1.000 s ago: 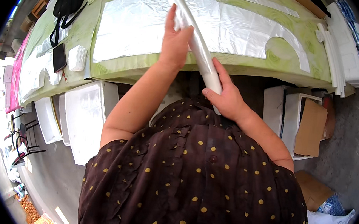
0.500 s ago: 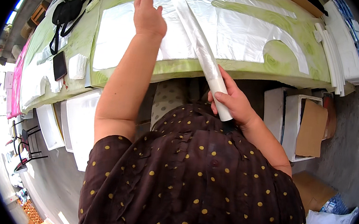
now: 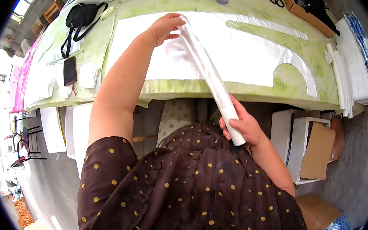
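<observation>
Head view. The right hand (image 3: pixel 244 126) is clamped around the lower end of a long white roll of thin plastic film (image 3: pixel 210 73), which slants up and left from the person's chest over the near edge of the counter (image 3: pixel 169 87) with its green patterned cover. The left hand (image 3: pixel 163 26), fingers curled, pinches the roll's far end above a flat white cut sheet (image 3: pixel 243 54). The hands are well apart. A black phone (image 3: pixel 70 70) and black pouch (image 3: pixel 82 15) lie to the left.
</observation>
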`<control>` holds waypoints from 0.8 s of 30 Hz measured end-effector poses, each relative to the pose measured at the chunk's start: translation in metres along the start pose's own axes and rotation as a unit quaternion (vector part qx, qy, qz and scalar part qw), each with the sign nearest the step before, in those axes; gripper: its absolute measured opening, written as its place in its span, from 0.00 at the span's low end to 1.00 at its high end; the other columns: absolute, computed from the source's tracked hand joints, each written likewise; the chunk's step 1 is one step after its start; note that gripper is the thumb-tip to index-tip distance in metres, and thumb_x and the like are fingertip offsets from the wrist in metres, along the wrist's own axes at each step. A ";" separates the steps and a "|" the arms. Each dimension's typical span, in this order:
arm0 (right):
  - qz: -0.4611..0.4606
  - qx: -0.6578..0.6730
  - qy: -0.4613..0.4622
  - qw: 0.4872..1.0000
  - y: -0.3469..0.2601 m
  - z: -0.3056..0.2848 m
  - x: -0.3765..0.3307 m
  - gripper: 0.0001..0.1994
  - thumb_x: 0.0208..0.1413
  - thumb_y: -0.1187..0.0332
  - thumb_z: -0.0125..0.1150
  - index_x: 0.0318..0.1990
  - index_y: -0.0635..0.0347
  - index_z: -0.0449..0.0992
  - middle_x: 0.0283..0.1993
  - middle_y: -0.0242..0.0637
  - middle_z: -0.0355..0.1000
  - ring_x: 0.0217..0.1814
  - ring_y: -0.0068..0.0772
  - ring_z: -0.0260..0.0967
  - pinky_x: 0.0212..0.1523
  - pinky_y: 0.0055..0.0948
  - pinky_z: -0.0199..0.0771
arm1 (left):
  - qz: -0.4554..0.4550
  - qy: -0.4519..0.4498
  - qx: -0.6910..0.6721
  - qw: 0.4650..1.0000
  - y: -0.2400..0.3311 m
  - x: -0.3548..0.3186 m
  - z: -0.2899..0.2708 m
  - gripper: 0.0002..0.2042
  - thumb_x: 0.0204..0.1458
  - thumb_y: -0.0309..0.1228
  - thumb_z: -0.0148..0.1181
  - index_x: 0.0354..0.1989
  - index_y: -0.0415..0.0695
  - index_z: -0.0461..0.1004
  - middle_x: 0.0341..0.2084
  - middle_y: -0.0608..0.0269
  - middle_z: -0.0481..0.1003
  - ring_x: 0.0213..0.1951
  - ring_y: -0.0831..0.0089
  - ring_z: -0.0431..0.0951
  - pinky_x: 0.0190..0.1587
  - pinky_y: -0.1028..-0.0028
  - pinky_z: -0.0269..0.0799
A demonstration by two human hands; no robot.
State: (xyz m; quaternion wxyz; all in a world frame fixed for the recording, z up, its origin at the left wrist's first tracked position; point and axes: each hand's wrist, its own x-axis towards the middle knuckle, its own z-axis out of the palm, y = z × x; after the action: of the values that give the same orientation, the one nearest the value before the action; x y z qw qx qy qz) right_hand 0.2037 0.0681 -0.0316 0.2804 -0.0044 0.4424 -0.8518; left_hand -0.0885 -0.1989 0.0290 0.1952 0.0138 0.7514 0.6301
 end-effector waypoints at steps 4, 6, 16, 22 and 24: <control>-0.001 -0.012 0.011 1.000 -0.003 0.001 -0.002 0.47 0.56 0.65 0.64 0.78 0.47 0.39 0.38 0.46 0.71 0.25 0.32 0.69 0.30 0.28 0.73 | -0.046 -0.009 -0.035 0.998 -0.002 0.005 -0.009 0.24 0.54 0.39 0.62 0.59 0.47 0.68 0.52 0.64 0.71 0.48 0.70 0.75 0.47 0.71 0.73; 0.002 -0.028 0.012 1.000 -0.005 -0.001 -0.002 0.47 0.55 0.65 0.64 0.78 0.47 0.39 0.38 0.47 0.71 0.25 0.32 0.69 0.30 0.28 0.73 | -0.062 -0.013 -0.031 0.998 -0.002 0.008 -0.011 0.23 0.55 0.39 0.60 0.59 0.48 0.69 0.51 0.65 0.73 0.46 0.72 0.75 0.46 0.73 0.71; 0.032 -0.119 0.048 0.991 -0.016 0.004 0.010 0.44 0.57 0.72 0.58 0.78 0.50 0.38 0.38 0.42 0.71 0.27 0.29 0.71 0.32 0.28 0.74 | -0.061 -0.001 0.189 0.980 -0.015 0.044 -0.015 0.16 0.54 0.38 0.58 0.49 0.49 0.79 0.47 0.65 0.76 0.44 0.70 0.75 0.46 0.68 0.72; 0.079 -0.295 0.133 0.943 -0.026 -0.001 -0.006 0.45 0.55 0.69 0.64 0.76 0.55 0.41 0.44 0.43 0.73 0.33 0.27 0.73 0.37 0.29 0.75 | -0.009 0.048 0.337 0.940 -0.032 0.056 0.000 0.16 0.51 0.42 0.56 0.42 0.45 0.78 0.36 0.59 0.79 0.38 0.64 0.78 0.42 0.63 0.74; 0.113 -0.347 0.138 0.921 -0.029 -0.010 -0.034 0.43 0.54 0.68 0.66 0.74 0.56 0.48 0.49 0.43 0.73 0.41 0.30 0.74 0.45 0.31 0.75 | -0.004 0.062 0.349 0.935 -0.032 0.052 0.003 0.15 0.51 0.42 0.56 0.40 0.44 0.78 0.32 0.59 0.79 0.34 0.67 0.77 0.39 0.67 0.73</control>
State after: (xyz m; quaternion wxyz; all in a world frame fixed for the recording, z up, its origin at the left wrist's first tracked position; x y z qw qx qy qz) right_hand 0.2158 0.1048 -0.0076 0.2916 0.0666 0.7419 -0.6001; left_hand -0.1289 -0.1885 -0.0159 0.1338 0.0390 0.9348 0.3268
